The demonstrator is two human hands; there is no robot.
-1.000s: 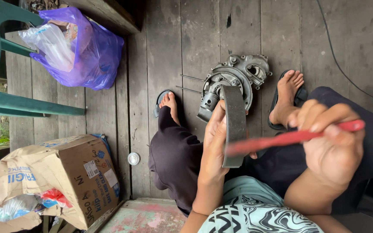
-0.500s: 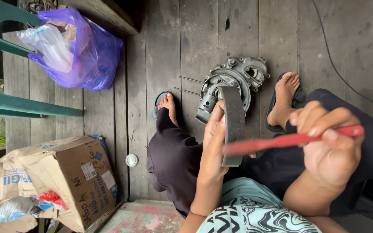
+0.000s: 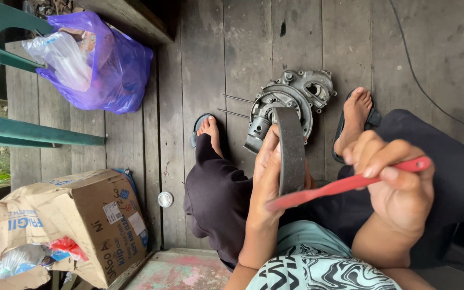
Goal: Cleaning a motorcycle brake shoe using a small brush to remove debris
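Note:
My left hand (image 3: 267, 182) holds a curved dark grey brake shoe (image 3: 291, 147) upright, fingers wrapped along its left edge. My right hand (image 3: 398, 185) grips a thin red tool (image 3: 344, 185) by its handle; the tool's tip lies across the lower part of the brake shoe, near my left palm. Beyond the hands, a grey metal engine casing (image 3: 291, 99) rests on the wooden plank floor between my two sandalled feet (image 3: 210, 129) (image 3: 356, 115).
A purple plastic bag (image 3: 108, 67) lies at the upper left beside a green plastic chair (image 3: 6, 102). A torn cardboard box (image 3: 65, 225) stuffed with plastic sits at the lower left. A small round cap (image 3: 165, 199) lies on the planks. A black cable (image 3: 430, 91) runs along the right.
The red tool has slid slightly along the brake shoe; both hands stay in nearly the same place.

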